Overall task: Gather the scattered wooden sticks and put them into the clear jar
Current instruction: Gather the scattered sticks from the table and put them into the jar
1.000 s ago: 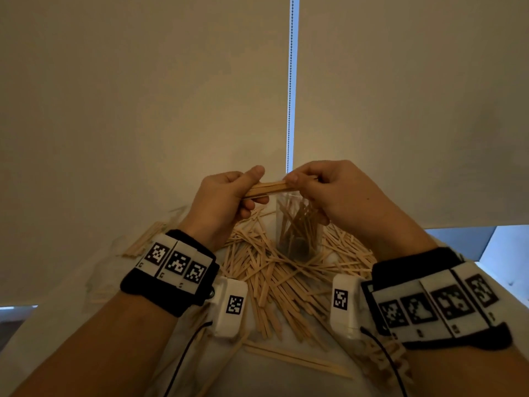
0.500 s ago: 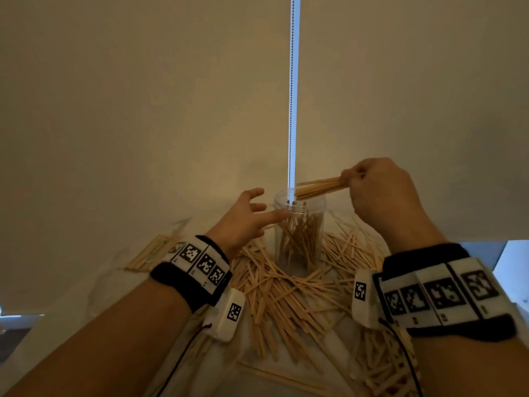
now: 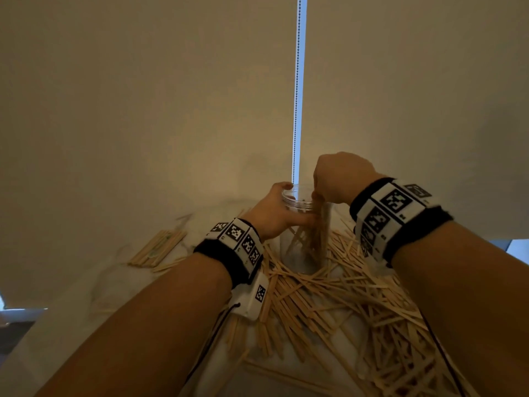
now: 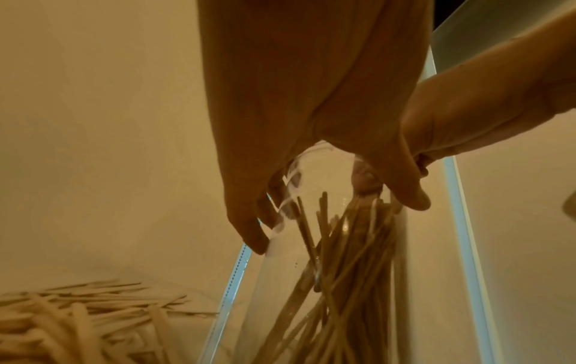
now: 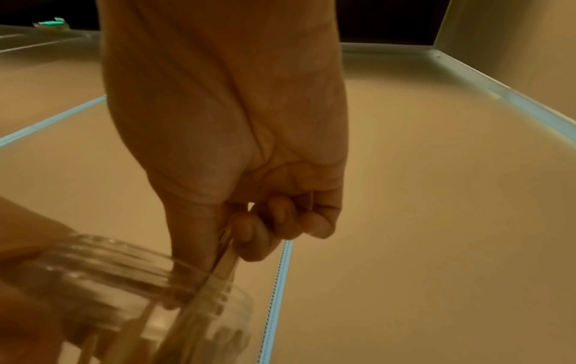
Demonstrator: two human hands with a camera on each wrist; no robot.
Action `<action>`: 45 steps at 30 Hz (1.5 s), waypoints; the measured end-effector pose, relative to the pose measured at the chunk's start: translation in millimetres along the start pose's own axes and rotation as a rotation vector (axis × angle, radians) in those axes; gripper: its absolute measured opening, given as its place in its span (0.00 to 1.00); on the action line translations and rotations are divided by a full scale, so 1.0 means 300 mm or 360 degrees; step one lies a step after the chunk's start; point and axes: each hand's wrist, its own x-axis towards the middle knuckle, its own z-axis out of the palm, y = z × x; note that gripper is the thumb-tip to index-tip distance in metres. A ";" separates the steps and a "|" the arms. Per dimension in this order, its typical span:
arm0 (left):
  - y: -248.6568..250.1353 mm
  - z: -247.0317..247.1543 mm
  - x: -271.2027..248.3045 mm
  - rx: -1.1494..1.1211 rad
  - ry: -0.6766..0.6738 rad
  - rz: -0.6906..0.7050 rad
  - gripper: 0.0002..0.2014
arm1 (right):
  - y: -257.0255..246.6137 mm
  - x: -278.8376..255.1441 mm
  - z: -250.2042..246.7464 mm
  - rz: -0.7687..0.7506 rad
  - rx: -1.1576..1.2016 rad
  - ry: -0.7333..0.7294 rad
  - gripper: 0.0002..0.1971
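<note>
The clear jar [image 3: 297, 200] stands upright amid the pile of scattered wooden sticks [image 3: 329, 299] on the white table. My left hand [image 3: 274, 213] grips the jar just below its rim, thumb in front and fingers behind. My right hand [image 3: 337, 179] hovers over the jar's mouth, pinching a bundle of sticks [image 3: 319, 224] that hangs down inside the jar. The left wrist view shows my left hand [image 4: 327, 192] round the jar [image 4: 280, 283] with sticks [image 4: 349, 258] leaning inside. The right wrist view shows my right hand [image 5: 249, 234] pinching the bundle [image 5: 224, 261] at the jar's rim [image 5: 130, 258].
A neat stack of sticks [image 3: 156, 247] lies apart at the back left of the table. A pale blind with a bead chain [image 3: 297, 90] hangs right behind the jar. Sticks cover the table to the right and front of the jar.
My left hand let go of the bundle and closed round the jar. My right hand swung the bundle from level to upright and lowered it into the jar's mouth.
</note>
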 end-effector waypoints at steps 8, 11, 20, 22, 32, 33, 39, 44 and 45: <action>-0.017 0.013 -0.018 -0.0176 0.0022 0.0129 0.27 | -0.048 -0.017 0.021 0.0015 0.0393 -0.0186 0.23; -0.026 0.011 -0.037 -0.0148 0.0015 0.0066 0.50 | -0.054 -0.056 0.042 -0.0072 0.0239 -0.0285 0.28; 0.013 -0.199 -0.245 0.0994 -0.0238 -0.0304 0.38 | -0.091 -0.245 -0.002 0.0028 0.0571 0.0149 0.18; 0.018 -0.245 -0.318 0.1185 -0.0296 -0.0361 0.28 | -0.128 -0.296 0.030 -0.0074 0.0562 -0.0169 0.18; -0.042 -0.277 -0.710 0.1720 -0.0943 -0.0923 0.48 | -0.260 -0.448 0.127 -0.0228 -0.0051 -0.1100 0.39; -0.058 -0.273 -0.704 0.1770 -0.0875 -0.0846 0.45 | -0.265 -0.451 0.125 -0.0254 -0.0056 -0.1124 0.38; -0.150 -0.278 -0.578 0.1866 -0.0448 -0.0507 0.22 | -0.281 -0.468 0.117 -0.0212 0.0118 -0.1070 0.20; -0.153 -0.216 -0.481 0.1822 -0.0077 -0.0397 0.36 | -0.290 -0.482 0.123 -0.0191 0.0152 -0.1057 0.19; -0.147 -0.205 -0.462 0.1852 -0.0054 -0.0448 0.42 | -0.292 -0.484 0.119 -0.0187 0.0156 -0.1053 0.20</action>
